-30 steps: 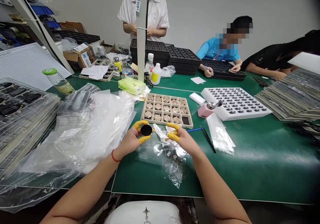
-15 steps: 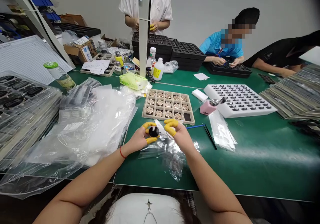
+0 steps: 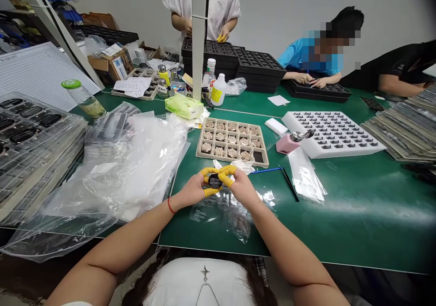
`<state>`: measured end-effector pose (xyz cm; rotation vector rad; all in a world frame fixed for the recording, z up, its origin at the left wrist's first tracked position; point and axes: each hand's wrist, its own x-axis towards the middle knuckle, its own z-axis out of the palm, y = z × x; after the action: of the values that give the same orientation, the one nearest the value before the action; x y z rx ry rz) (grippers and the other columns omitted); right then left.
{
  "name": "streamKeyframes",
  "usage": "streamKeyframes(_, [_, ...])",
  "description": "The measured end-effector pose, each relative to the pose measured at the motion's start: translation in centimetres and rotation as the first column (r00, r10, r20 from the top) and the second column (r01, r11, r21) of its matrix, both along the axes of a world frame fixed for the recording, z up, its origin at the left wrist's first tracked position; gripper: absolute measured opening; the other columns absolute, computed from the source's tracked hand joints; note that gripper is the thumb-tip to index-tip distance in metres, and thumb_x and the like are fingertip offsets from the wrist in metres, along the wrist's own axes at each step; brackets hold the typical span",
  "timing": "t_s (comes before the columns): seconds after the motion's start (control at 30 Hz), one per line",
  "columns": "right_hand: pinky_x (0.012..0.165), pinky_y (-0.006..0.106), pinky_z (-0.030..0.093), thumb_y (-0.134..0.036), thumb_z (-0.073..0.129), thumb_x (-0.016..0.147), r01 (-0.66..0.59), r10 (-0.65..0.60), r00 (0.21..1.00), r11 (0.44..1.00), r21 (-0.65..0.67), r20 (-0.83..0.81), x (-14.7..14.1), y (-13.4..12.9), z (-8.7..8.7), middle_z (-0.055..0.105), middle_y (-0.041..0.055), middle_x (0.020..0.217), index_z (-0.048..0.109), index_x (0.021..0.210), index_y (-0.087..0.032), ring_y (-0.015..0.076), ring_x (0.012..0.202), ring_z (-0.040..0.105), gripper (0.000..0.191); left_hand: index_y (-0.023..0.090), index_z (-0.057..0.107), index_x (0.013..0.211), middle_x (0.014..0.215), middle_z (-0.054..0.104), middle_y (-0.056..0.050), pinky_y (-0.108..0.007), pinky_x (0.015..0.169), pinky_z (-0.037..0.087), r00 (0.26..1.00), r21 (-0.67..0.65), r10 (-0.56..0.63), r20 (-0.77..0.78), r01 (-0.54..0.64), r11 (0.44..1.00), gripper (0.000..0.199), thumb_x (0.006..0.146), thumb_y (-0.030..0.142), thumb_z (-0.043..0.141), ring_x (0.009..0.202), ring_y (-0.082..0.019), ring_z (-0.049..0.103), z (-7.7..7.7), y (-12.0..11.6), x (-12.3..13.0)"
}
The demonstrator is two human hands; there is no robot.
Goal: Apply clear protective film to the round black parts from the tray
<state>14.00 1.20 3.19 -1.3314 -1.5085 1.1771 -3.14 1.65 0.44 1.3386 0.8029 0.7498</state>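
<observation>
Between my yellow-covered fingertips is a round black disc, glossy like a watch face, with small white print showing on it. My left hand is closed on it by its left edge, thumb below and fingers above. My right hand pinches its right side. Crumpled white tissue lies just behind my hands. Clear plastic films with white print lie on the table beneath them. Beyond is a beige compartment tray of round metal watch parts; its front right compartment holds none.
Tweezers and a pink pump bottle are on the right, near a white foam tray of small dark parts. Plastic bags and stacked trays fill the left. Co-workers sit and stand across the green table.
My right hand has moved left from the tissue onto the disc, leaving the tissue on the table. White print now shows on the disc, which looked plain and shiny before.
</observation>
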Motion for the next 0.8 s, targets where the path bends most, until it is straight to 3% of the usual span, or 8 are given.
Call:
streamKeyframes(0.33, [0.085, 0.036, 0.042, -0.032, 0.058, 0.076, 0.013, -0.016, 0.998, 0.999, 0.036, 0.063, -0.05, -0.23, 0.11, 0.063, 0.0036, 0.088, 0.059, 0.07, -0.02, 0.0198, 0.091, 0.056, 0.014, 0.02, 0.047, 0.117, 0.099, 0.069, -0.006, -0.038, 0.086, 0.051, 1.0, -0.001, 0.001, -0.018, -0.001, 1.0, 0.052, 0.071, 0.025, 0.071, 0.091, -0.023, 0.068, 0.12, -0.07, 0.11])
streamKeyframes(0.8, [0.084, 0.036, 0.041, -0.023, 0.057, 0.075, 0.026, -0.05, 0.988, 0.986, 0.165, 0.144, -0.21, -0.34, -0.03, 0.064, 0.0028, 0.085, 0.058, 0.068, -0.021, 0.0189, 0.087, 0.056, 0.008, 0.021, 0.047, 0.117, 0.1, 0.068, -0.007, -0.038, 0.083, 0.052, 1.0, 0.004, -0.003, -0.031, 0.004, 1.0, 0.052, 0.072, 0.025, 0.071, 0.09, -0.022, 0.067, -0.82, 0.0, 0.09])
